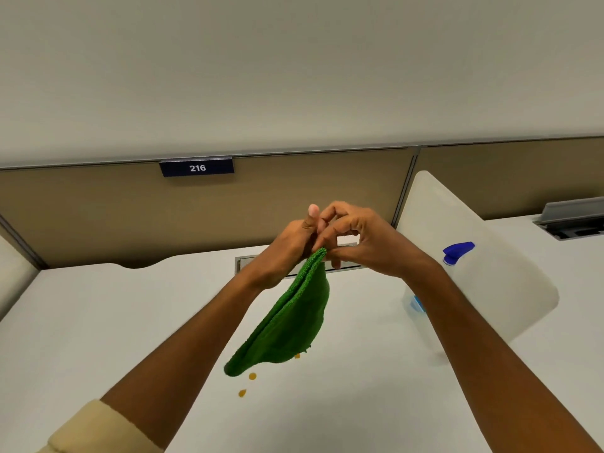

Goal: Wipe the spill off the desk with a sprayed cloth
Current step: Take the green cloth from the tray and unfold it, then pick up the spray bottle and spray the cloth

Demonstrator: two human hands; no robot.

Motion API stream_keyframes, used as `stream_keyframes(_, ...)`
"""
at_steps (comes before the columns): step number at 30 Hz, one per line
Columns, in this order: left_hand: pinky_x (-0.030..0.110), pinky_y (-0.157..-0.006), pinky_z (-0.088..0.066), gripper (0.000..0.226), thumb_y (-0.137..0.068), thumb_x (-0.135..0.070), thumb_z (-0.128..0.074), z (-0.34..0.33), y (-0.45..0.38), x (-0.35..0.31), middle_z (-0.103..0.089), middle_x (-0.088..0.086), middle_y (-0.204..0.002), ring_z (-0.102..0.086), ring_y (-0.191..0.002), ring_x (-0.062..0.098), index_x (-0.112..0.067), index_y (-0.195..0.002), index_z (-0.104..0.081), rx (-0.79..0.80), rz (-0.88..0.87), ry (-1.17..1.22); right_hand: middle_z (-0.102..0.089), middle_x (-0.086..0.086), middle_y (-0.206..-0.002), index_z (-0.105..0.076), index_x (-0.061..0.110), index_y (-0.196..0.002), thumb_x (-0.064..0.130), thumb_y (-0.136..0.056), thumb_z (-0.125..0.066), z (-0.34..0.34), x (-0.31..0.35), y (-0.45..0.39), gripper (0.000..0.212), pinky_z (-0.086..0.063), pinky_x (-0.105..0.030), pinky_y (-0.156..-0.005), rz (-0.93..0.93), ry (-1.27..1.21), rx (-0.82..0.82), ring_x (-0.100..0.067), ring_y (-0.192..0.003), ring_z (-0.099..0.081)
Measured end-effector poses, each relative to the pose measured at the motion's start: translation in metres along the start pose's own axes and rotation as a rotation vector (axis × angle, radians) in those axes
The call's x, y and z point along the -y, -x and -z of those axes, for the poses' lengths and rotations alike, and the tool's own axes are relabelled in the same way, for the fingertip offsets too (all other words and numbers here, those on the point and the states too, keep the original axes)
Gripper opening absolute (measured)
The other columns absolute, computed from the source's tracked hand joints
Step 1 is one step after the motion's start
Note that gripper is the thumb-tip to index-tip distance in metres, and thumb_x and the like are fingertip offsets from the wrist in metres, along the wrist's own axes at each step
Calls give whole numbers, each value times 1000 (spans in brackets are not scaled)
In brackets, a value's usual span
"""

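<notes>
The white desk (137, 322) is kept bare in the middle, so the orange spill drops (252, 376) lie exposed near its front. A folded green microfibre cloth (291, 325) is held up above them, pinched at its top edge by the left hand (287, 248) and the right hand (362, 240), probably so that it can be refolded or opened before spraying. The spray bottle (456, 256) is stood on the desk to the right, within reach; its body is largely hidden behind the right forearm, and its liquid level cannot be made out.
</notes>
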State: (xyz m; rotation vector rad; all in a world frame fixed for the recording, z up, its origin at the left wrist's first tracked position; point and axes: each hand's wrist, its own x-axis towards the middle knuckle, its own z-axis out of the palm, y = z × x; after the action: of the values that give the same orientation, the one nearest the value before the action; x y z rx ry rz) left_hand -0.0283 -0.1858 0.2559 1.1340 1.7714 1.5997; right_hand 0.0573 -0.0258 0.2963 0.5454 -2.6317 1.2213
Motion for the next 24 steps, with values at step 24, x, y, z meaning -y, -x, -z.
stream_keyframes(24,41,-77,-38,71,-81,-83,-23,16,-29,-21,-23,2,-57,-25,-68,23,-18,-54,-25,-156,-245,855,-63,5,-99,-61,22,-113,28,-90,-66,34,-114,58,24,-50,-12,-70,-531,-180,-849,-11,-94,-61)
